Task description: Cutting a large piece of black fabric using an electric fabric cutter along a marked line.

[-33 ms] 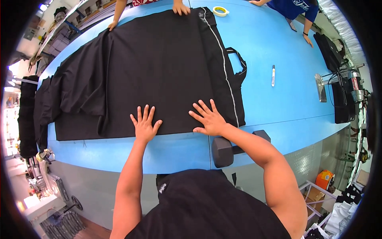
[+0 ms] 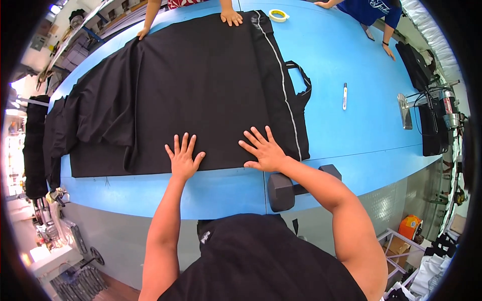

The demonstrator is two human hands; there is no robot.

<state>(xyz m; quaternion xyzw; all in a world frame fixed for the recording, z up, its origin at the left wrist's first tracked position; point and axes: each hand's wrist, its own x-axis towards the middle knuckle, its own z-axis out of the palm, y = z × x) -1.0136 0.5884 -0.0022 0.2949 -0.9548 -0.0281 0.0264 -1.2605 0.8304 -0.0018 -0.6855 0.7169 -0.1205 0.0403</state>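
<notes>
A large sheet of black fabric (image 2: pixel 201 90) lies over the blue table, smooth in the middle and bunched in folds on its left. My left hand (image 2: pixel 184 158) rests flat on its near edge with fingers spread. Further right, my right hand (image 2: pixel 264 150) also presses flat on the cloth, fingers apart, close to a black strip with a whitish line (image 2: pixel 285 90) along the fabric's right side. A black strap loop (image 2: pixel 307 85) sticks out from that side. Under my right forearm, partly hidden, sits a black dumbbell (image 2: pixel 281 191) at the table's near edge.
Across the blue table (image 2: pixel 361 45), a co-worker's hand (image 2: pixel 231 17) lies on the fabric's far edge. Another person's hand (image 2: pixel 388 51) touches the table at far right. A tape roll (image 2: pixel 278 15), a marker (image 2: pixel 345 96) and a corded cutting machine (image 2: pixel 449 108) are to the right.
The co-worker's hand at the far edge has slid a little toward me over the fabric. My own hands have stayed in place.
</notes>
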